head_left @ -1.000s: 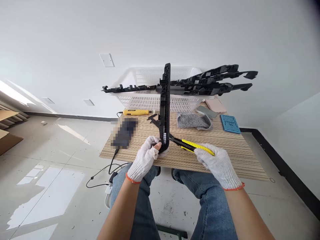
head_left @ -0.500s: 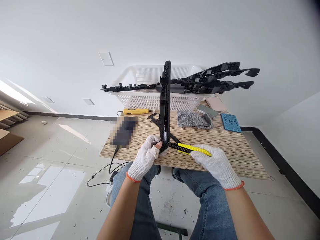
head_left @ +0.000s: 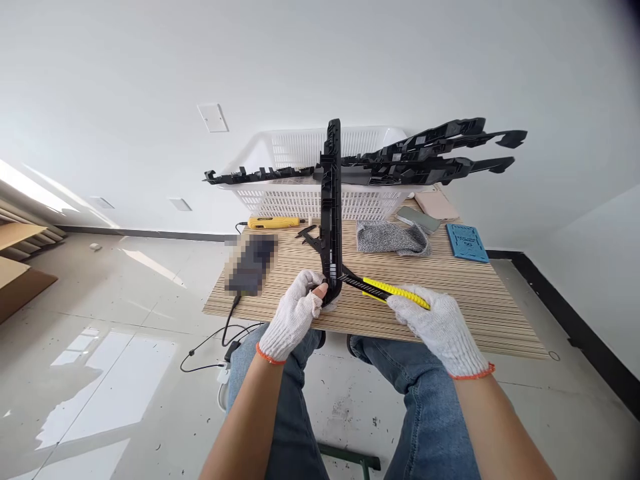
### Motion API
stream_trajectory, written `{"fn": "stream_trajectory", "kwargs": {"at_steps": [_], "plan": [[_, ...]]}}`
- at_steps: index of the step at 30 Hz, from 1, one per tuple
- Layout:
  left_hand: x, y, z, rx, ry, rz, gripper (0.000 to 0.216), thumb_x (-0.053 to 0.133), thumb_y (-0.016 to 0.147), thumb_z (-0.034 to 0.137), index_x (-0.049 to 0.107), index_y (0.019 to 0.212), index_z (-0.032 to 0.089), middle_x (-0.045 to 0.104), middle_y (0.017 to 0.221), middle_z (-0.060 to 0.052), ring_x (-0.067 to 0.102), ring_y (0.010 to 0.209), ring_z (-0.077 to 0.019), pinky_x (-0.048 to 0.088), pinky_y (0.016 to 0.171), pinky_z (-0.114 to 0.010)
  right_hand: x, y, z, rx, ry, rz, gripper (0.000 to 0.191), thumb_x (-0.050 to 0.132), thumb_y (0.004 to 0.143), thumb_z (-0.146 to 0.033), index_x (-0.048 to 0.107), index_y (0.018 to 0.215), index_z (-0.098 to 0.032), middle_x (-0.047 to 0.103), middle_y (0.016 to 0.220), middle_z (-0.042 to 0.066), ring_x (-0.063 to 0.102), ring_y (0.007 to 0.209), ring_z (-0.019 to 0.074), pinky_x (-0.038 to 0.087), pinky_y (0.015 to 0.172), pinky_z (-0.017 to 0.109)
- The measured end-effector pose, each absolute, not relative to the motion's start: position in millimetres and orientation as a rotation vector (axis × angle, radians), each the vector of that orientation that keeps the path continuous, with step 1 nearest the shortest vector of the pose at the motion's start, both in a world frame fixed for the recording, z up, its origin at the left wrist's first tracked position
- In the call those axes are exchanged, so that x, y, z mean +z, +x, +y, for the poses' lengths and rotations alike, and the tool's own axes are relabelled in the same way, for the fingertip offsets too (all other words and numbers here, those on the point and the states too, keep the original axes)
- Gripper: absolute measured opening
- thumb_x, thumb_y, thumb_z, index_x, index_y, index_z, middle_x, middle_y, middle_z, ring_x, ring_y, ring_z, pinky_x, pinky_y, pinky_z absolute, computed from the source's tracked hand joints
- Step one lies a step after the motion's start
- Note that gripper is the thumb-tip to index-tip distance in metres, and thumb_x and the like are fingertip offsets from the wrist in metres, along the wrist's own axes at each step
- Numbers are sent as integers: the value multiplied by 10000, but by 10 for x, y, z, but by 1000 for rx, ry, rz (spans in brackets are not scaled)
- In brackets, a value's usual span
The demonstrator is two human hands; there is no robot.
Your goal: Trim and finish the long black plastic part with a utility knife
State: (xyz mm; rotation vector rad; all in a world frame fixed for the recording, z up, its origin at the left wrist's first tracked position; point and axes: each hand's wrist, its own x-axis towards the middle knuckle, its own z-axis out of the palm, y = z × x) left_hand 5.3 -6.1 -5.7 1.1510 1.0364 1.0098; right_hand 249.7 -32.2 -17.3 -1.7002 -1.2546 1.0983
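My left hand (head_left: 294,313), in a white knit glove, is closed round the lower end of a long black plastic part (head_left: 331,200) that stands upright on the near edge of the striped wooden table (head_left: 450,293). My right hand (head_left: 434,321), also gloved, grips a yellow and black utility knife (head_left: 385,289). The knife's tip touches the part's lower end, just right of my left hand.
A white mesh basket (head_left: 300,193) at the table's back carries several long black parts (head_left: 430,160) across its rim. On the table lie a yellow rotary tool (head_left: 273,223), a grey cloth (head_left: 393,239), a blue pad (head_left: 467,243), a black caliper (head_left: 310,235) and a blurred dark device (head_left: 249,265). Cables hang off the left edge.
The knife slid down against the part's lower end and came back up a little. My left hand kept its grip, and the view shifted slightly.
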Motion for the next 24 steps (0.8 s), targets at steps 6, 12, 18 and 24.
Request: {"fn": "stream_trajectory", "kwargs": {"at_steps": [6,12,18,24], "plan": [[-49,56,-70,1014,1042,1116,350,708,849,452,553,1075,234,498,670,66,544,626,-123,566,736,-309,-146,2487,-318,1070,-1722,-1282,530,739,749,-585,805,1040,-147,631,594,22,500,508,145,382,441,262],[-25,40,-77,978,996,1165,781,728,837,475,395,1497,223,462,652,77,727,781,-211,597,757,-330,-142,2495,-306,990,-1703,-1409,482,747,723,-574,827,991,-182,770,825,85,681,749,246,535,643,341],[37,35,-83,881,1001,1169,808,711,842,540,374,1508,230,502,652,77,715,655,-186,601,648,-300,-130,2487,-301,1043,-1675,-1446,462,764,719,-576,831,973,-196,790,862,84,711,789,277,564,720,389],[18,34,-75,891,1029,1141,764,707,827,598,471,1429,192,596,669,42,705,614,-178,604,632,-298,-109,2481,-308,976,-1684,-1411,422,769,703,-547,830,932,-198,777,837,80,698,765,251,553,657,343]]}}
